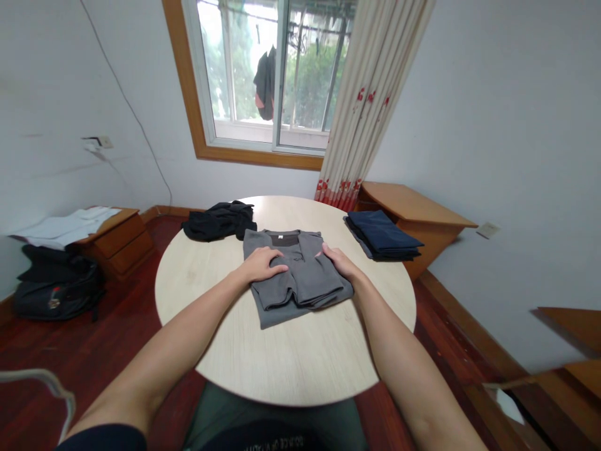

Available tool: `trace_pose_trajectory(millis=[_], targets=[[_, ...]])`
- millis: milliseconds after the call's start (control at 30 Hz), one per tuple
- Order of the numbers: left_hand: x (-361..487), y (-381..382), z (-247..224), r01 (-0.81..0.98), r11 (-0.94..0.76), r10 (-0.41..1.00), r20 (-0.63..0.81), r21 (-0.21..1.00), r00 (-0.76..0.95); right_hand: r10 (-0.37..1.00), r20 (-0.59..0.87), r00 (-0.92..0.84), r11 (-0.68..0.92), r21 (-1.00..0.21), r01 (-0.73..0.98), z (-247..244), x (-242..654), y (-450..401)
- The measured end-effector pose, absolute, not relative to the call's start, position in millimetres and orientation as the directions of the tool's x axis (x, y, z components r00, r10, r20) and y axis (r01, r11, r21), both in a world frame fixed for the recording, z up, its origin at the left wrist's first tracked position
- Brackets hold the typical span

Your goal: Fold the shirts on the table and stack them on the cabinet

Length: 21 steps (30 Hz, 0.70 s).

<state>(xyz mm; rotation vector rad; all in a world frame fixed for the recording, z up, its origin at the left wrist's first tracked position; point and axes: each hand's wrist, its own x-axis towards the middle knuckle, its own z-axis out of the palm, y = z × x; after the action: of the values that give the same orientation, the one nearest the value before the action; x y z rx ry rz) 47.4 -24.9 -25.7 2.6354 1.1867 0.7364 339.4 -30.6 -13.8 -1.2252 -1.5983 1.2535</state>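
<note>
A grey collared shirt lies folded on the round pale table, its collar toward the window and a small white label showing inside the neck. Some folds bunch up near the middle of its front. My left hand rests on the shirt's left part, palm down, with thumb and forefinger apart. At the right side of the shirt, my right hand lies along the edge with thumb and forefinger stretched forward on the cloth. Its other fingers are hidden.
Behind the shirt, to the left, is a rumpled black garment pile. A stack of folded dark clothes, navy on top, sits at the table's right edge. Beyond stand a wooden desk and a curtain. A black bag is on the floor.
</note>
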Motion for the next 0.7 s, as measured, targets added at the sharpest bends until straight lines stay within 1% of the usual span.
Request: trace_pose_trajectory(millis=[100,200,300,367,467,533,600,700], targets=[[49,-27,-24,0.666,-0.682,0.724,0.402,0.301,0.560,0.968,0.027,-0.250,0.104,-0.947,0.302,-13,340,-29],[48,-29,-20,0.651,-0.704,0.696,0.456,0.282,0.555,0.934,0.142,-0.327,0.272,-0.877,0.396,-13,340,-26],[48,-33,-16,0.633,-0.716,0.677,0.515,0.293,0.526,0.874,0.216,-0.436,0.408,-0.813,0.416,-12,337,-26],[47,-35,-13,0.620,-0.722,0.666,0.552,0.308,0.501,0.832,0.208,-0.515,0.458,-0.780,0.425,-12,333,-28],[46,-37,-8,0.602,-0.735,0.647,0.590,0.313,0.483,0.788,0.156,-0.596,0.502,-0.724,0.474,-13,324,-30],[42,-37,-4,0.598,-0.740,0.634,0.615,0.307,0.469,0.789,0.154,-0.595,0.530,-0.661,0.531,-13,319,-32],[35,-37,0,0.602,-0.737,0.624,0.652,0.307,0.430,0.808,0.183,-0.560,0.549,-0.580,0.602,-12,318,-33],[20,-34,7,0.621,-0.705,0.616,0.729,0.341,0.299,0.861,0.179,-0.476,0.499,-0.481,0.721,-10,323,-33]])
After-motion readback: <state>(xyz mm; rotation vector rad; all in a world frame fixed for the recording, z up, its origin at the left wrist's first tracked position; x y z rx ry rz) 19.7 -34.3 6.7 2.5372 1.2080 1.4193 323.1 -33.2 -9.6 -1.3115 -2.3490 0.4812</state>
